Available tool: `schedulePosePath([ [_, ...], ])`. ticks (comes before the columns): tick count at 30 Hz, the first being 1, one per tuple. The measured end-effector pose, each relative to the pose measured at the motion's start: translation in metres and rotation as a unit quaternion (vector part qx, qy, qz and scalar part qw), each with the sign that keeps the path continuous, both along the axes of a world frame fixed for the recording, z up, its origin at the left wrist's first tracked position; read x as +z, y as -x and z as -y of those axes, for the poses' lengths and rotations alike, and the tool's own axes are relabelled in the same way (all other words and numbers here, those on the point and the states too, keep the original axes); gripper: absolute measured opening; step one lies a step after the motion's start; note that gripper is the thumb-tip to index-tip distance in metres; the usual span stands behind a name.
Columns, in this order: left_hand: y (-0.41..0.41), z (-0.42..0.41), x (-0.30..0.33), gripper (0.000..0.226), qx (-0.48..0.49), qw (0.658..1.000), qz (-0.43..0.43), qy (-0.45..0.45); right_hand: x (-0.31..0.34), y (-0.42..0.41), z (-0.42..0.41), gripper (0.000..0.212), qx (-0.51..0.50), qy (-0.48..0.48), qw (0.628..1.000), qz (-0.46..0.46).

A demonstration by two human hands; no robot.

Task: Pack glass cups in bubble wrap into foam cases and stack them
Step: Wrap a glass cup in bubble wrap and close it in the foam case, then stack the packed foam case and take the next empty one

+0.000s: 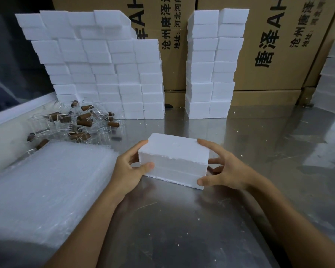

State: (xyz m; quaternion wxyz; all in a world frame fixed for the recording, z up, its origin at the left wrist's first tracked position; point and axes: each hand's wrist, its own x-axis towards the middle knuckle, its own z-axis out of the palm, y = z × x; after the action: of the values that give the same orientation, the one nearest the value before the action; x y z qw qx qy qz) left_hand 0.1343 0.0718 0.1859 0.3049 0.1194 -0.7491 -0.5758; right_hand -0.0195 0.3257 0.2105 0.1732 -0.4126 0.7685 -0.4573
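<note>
A closed white foam case point(175, 157), two halves one on the other, sits on the steel table in front of me. My left hand point(131, 167) grips its left end, thumb on the front face and fingers behind. My right hand point(223, 169) grips its right end, thumb low at the front corner and fingers along the top edge. A pile of clear glass cups with brown cork stoppers point(79, 122) lies at the left. A thick stack of bubble wrap sheets point(46, 188) lies near my left forearm.
A tall wall of foam cases point(104, 74) stands at the back left, and a narrower two-column stack point(213, 64) at the back centre. More foam cases point(333, 78) stand at the right edge. Printed cardboard boxes point(278, 45) line the back. The steel table point(182, 219) is speckled with foam crumbs.
</note>
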Motion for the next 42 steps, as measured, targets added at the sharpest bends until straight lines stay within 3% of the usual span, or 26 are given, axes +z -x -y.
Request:
schedulePosePath([
  [4, 0.003, -0.005, -0.002, 0.061, 0.084, 0.995, 0.026, 0.045, 0.008, -0.003, 0.001, 0.101, 0.004, -0.052, 0.995, -0.079],
  [9, 0.017, -0.017, -0.003, 0.056, 0.179, 0.975, 0.024, 0.130, 0.010, -0.017, 0.012, 0.080, -0.058, -0.010, 0.978, -0.199],
  [12, 0.025, -0.028, -0.003, 0.051, 0.131, 0.986, 0.011, 0.099, 0.005, -0.029, 0.024, 0.081, -0.117, -0.046, 0.956, -0.266],
  [16, 0.026, -0.040, -0.003, 0.049, -0.028, 1.000, 0.004, -0.012, -0.003, -0.034, 0.033, 0.070, -0.159, -0.057, 0.924, -0.343],
  [19, 0.026, -0.040, -0.004, 0.058, -0.067, 0.998, 0.000, -0.013, -0.005, -0.031, 0.040, 0.066, -0.172, -0.089, 0.905, -0.378],
  [25, 0.033, -0.049, -0.013, 0.078, -0.032, 0.994, 0.054, 0.086, -0.008, -0.008, 0.063, 0.063, -0.209, -0.112, 0.892, -0.384],
  [29, 0.038, -0.047, -0.016, 0.046, 0.037, 0.988, 0.069, 0.130, -0.007, 0.032, 0.087, 0.062, -0.220, -0.118, 0.896, -0.367],
  [33, 0.042, -0.049, -0.016, 0.009, 0.041, 0.986, 0.072, 0.147, -0.007, 0.076, 0.117, 0.060, -0.222, -0.134, 0.894, -0.367],
  [42, 0.049, -0.045, -0.016, 0.012, 0.057, 0.980, 0.067, 0.176, -0.004, 0.170, 0.178, 0.058, -0.229, -0.158, 0.877, -0.391],
])
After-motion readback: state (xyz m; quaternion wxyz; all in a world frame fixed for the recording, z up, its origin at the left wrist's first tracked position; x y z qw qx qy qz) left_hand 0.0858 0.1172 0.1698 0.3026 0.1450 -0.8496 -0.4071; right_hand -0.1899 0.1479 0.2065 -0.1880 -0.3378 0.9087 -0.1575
